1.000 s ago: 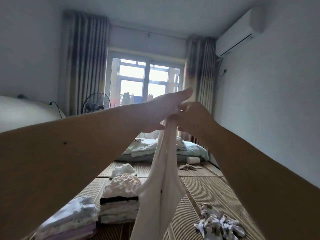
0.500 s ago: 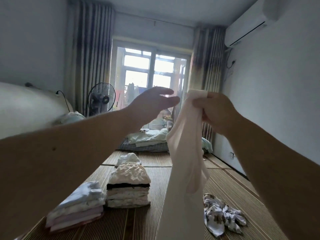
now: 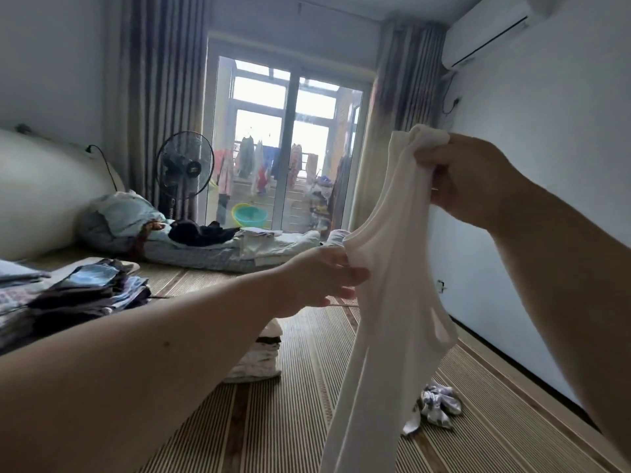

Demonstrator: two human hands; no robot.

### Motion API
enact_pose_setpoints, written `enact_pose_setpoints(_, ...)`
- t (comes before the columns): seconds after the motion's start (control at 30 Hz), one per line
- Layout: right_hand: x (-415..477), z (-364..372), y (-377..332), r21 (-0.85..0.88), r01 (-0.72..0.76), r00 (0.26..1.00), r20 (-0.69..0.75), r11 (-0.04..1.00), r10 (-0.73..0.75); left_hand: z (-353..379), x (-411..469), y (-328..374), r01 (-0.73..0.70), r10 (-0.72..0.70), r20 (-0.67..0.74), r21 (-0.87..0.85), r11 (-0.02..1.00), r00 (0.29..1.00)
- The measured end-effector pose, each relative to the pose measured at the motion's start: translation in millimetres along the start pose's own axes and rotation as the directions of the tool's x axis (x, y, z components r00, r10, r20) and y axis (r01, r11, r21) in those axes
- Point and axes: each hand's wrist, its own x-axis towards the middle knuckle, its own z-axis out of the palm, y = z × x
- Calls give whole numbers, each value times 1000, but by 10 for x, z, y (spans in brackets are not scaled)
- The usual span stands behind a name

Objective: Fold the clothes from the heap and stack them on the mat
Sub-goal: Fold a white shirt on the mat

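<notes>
right hand gripping pale garment top, left hand pinching its side, mat below

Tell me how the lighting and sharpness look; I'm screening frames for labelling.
Head view: backlit by the bright balcony door, foreground dim; the white garment held by the left hand and right hand looks slightly soft; wide-angle lens bends the walls.

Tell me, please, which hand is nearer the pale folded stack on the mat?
Left. The left hand hangs just above the pale folded stack; the right hand, gripping the white garment, is higher and farther right.
</notes>
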Motion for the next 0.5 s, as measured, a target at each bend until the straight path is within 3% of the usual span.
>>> enact_pose_setpoints(0.1,-65,3,22,-106,-27,999,-33,994,24,-5,23,151,-155,129,-237,-94,983,963)
enact_pose_setpoints(0.17,-109,52,51,-252,-37,997,-71,967,19,-27,28,326,-284,232,-498,-29,958,836)
enact_pose_setpoints(0.2,-130,116,77,-315,-35,995,-103,948,2,-32,31,420,-303,258,-555,13,953,790)
enact_pose_setpoints(0.23,-158,199,120,-378,-28,990,-139,925,-26,-16,42,504,-306,256,-552,1,952,794)
enact_pose_setpoints(0.37,-217,495,373,-630,17,964,-194,776,-179,232,34,671,-213,115,-351,-254,943,929)
enact_pose_setpoints(0.43,-212,534,463,-539,-47,961,-255,841,-110,290,55,635,-193,110,-353,-207,959,929)
enact_pose_setpoints(0.5,-210,558,498,-310,-156,957,-282,938,66,281,73,562,-172,121,-330,-130,976,936)
